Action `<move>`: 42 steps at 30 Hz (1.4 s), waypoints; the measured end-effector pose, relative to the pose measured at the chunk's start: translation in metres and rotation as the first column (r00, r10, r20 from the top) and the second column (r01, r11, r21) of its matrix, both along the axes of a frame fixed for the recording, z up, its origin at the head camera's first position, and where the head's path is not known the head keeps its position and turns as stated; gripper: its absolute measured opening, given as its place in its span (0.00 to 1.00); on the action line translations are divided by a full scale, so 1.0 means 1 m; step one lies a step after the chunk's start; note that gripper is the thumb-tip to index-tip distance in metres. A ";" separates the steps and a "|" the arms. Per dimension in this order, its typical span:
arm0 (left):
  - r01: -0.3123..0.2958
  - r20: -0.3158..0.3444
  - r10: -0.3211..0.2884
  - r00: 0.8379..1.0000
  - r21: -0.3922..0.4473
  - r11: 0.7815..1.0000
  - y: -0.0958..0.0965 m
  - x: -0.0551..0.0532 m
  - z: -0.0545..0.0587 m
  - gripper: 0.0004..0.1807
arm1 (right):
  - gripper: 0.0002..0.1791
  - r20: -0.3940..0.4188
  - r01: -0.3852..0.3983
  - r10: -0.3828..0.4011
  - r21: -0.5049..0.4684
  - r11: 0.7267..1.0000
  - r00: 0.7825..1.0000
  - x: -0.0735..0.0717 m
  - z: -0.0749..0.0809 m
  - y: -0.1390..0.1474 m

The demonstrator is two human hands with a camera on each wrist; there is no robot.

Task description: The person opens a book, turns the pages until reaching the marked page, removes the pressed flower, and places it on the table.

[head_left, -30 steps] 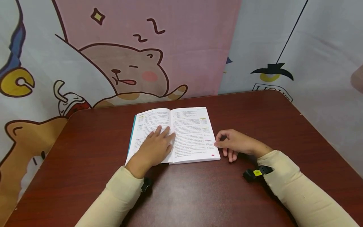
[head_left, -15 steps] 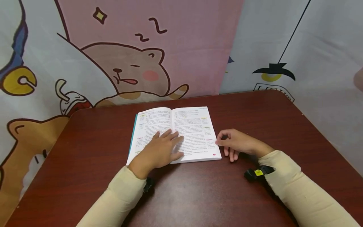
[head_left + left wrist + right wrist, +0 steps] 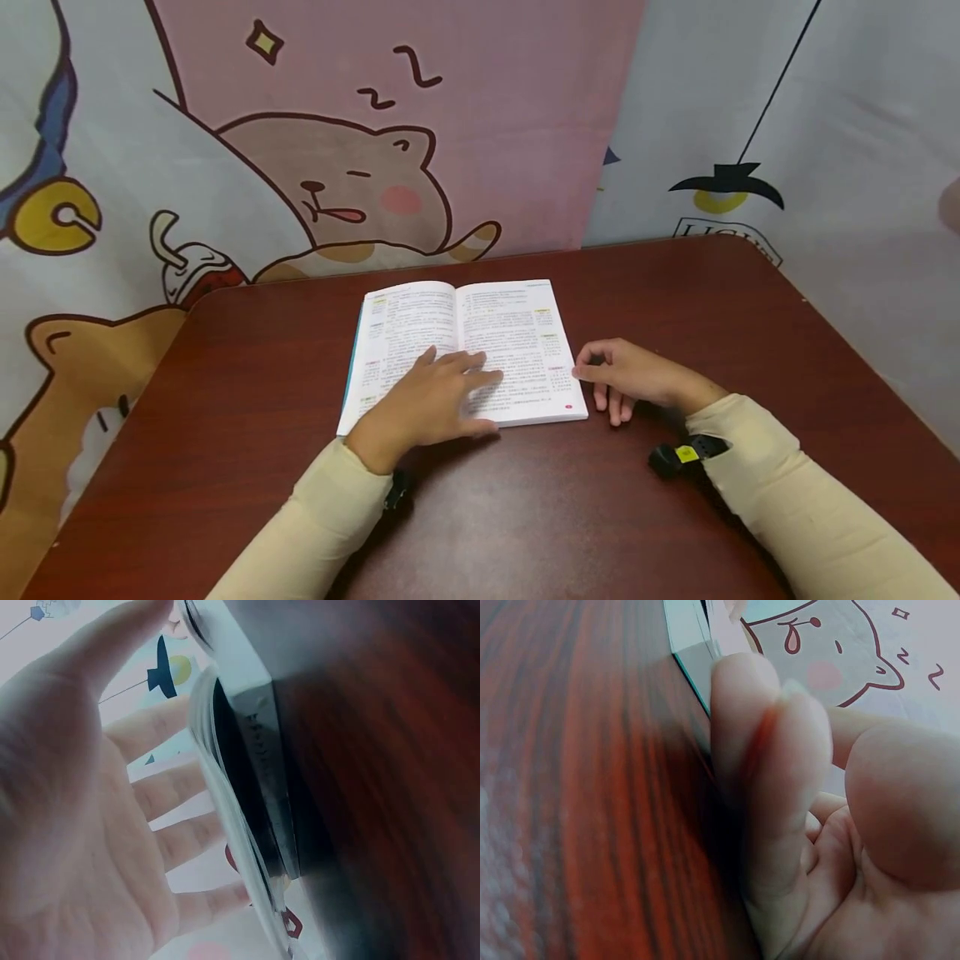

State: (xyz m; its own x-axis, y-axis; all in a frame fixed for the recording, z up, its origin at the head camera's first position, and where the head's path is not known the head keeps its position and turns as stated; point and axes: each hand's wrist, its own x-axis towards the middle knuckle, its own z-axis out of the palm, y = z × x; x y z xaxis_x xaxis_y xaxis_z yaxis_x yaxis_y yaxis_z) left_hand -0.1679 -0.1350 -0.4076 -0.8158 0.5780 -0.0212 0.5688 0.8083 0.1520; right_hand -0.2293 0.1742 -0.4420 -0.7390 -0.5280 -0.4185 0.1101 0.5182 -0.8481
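Note:
An open book [image 3: 517, 333] with printed white pages and a teal cover edge lies flat on the table. My left hand [image 3: 427, 404] rests across its lower middle, fingers spread over the right page and thumb near the bottom edge. In the left wrist view the left hand's [image 3: 90, 825] straight fingers reach over the curved page block. At the book's right edge my right hand [image 3: 630, 375] pinches the page edge between thumb and index finger, the other fingers bent down by the table. The right wrist view shows the right hand's [image 3: 802, 810] fingertips hiding most of the book [image 3: 692, 634].
The dark red wooden table [image 3: 510, 508] extends on all sides of the book. Behind it hangs a cloth backdrop [image 3: 517, 125] with cartoon animals. A black wrist camera [image 3: 667, 458] is strapped under the right wrist.
My left hand has slid rightward from the left page across the centre fold onto the right page, its thumb spreading out. The right hand stays at the page edge.

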 end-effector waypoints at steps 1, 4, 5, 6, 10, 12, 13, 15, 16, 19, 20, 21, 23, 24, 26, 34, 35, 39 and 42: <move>-0.003 0.002 0.003 1.000 -0.001 1.000 0.000 0.000 0.000 0.40 | 0.17 0.002 -0.003 0.003 -0.001 1.000 1.000 -0.001 0.000 0.000; -0.008 0.005 0.008 1.000 -0.003 1.000 0.000 0.000 -0.001 0.41 | 0.16 0.006 -0.009 0.009 -0.009 1.000 1.000 -0.002 0.001 0.001; -0.009 0.004 0.009 1.000 -0.004 1.000 0.000 0.000 -0.001 0.40 | 0.16 0.008 -0.009 0.009 -0.011 1.000 1.000 -0.002 0.001 0.001; -0.011 0.003 0.011 1.000 -0.006 1.000 0.000 -0.001 -0.001 0.40 | 0.16 0.009 -0.008 0.008 -0.012 1.000 1.000 -0.002 0.001 0.001; -0.011 0.002 0.011 1.000 -0.009 1.000 0.001 0.000 0.000 0.37 | 0.15 0.011 -0.005 0.005 -0.013 1.000 1.000 -0.001 0.001 0.001; -0.010 0.004 0.010 1.000 -0.009 1.000 0.001 0.000 0.000 0.36 | 0.15 0.014 -0.004 0.004 -0.015 1.000 1.000 -0.001 0.001 0.000; -0.010 0.004 0.010 1.000 -0.009 1.000 0.001 0.001 0.001 0.36 | 0.15 0.013 -0.004 0.005 -0.015 1.000 1.000 -0.001 0.001 0.001; -0.010 0.006 0.010 1.000 -0.008 1.000 0.001 0.001 0.001 0.36 | 0.16 0.014 -0.004 0.004 -0.017 1.000 1.000 -0.001 0.001 0.001; -0.011 0.006 0.011 1.000 -0.009 1.000 0.001 0.001 0.001 0.35 | 0.16 0.014 -0.004 0.005 -0.018 1.000 1.000 -0.001 0.000 0.001; -0.011 0.004 0.011 1.000 -0.008 1.000 0.001 0.002 0.002 0.35 | 0.16 0.012 -0.006 0.007 -0.021 1.000 1.000 -0.002 0.000 0.001; -0.009 0.005 0.009 1.000 -0.006 1.000 0.001 0.002 0.002 0.35 | 0.16 0.015 -0.005 0.005 -0.022 1.000 1.000 -0.002 0.000 0.001; -0.009 0.006 0.009 1.000 -0.005 1.000 0.001 0.002 0.002 0.35 | 0.16 0.015 -0.005 0.005 -0.022 1.000 1.000 -0.001 0.000 0.001; -0.008 0.006 0.008 1.000 -0.007 1.000 0.001 0.002 0.002 0.35 | 0.16 0.018 -0.005 0.005 -0.022 1.000 1.000 -0.001 0.000 0.001; -0.008 0.006 0.008 1.000 -0.006 1.000 0.001 0.002 0.001 0.34 | 0.16 0.017 -0.005 0.005 -0.023 1.000 1.000 -0.001 0.000 0.001; -0.010 0.008 0.010 1.000 -0.008 1.000 0.000 0.001 0.001 0.34 | 0.16 0.018 -0.005 0.006 -0.022 1.000 1.000 -0.001 0.000 0.001; -0.009 0.009 0.009 1.000 -0.014 1.000 0.001 0.000 -0.001 0.33 | 0.15 0.034 -0.003 0.004 -0.039 0.999 0.999 -0.001 0.002 0.003; -0.008 0.008 0.008 1.000 -0.014 1.000 0.001 0.000 -0.001 0.33 | 0.15 0.037 -0.002 0.003 -0.042 0.999 0.999 -0.001 0.002 0.003; -0.005 0.008 0.005 1.000 -0.017 1.000 0.001 0.000 -0.001 0.32 | 0.15 0.047 0.006 -0.004 -0.044 0.999 0.999 0.000 0.003 0.003; 0.007 -0.001 -0.007 1.000 -0.013 1.000 0.001 0.000 0.000 0.30 | 0.14 0.045 0.006 -0.004 -0.044 0.999 0.999 -0.001 0.002 0.003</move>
